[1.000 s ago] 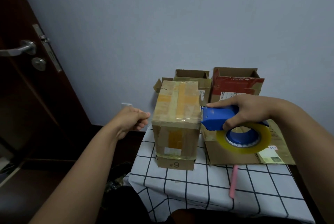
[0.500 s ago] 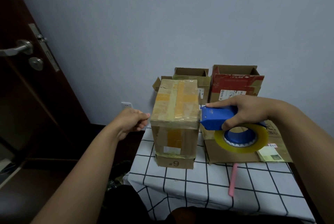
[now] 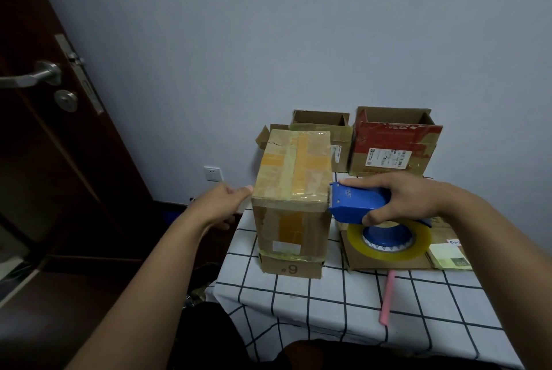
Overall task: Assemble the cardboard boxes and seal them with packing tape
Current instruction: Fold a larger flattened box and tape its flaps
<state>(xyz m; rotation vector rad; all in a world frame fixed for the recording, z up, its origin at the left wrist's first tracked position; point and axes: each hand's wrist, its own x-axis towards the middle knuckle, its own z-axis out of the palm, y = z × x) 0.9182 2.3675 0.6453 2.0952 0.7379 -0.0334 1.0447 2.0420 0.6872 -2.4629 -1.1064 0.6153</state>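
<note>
Left hand [image 3: 222,205] has opened against the box [image 3: 294,199]; right hand [image 3: 403,199] grips dispenser [image 3: 358,205], hiding its handle.

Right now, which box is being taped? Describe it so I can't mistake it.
On the grid-patterned tablecloth, find the upright closed cardboard box at the front left corner. It has "#9" written low on its front and a blue tape dispenser against its right top edge, unlike the two open boxes behind.

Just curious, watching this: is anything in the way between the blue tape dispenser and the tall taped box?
Nothing visible. The blue tape dispenser in the right hand already has its front edge at the tall brown cardboard box, at the upper right edge.
</note>
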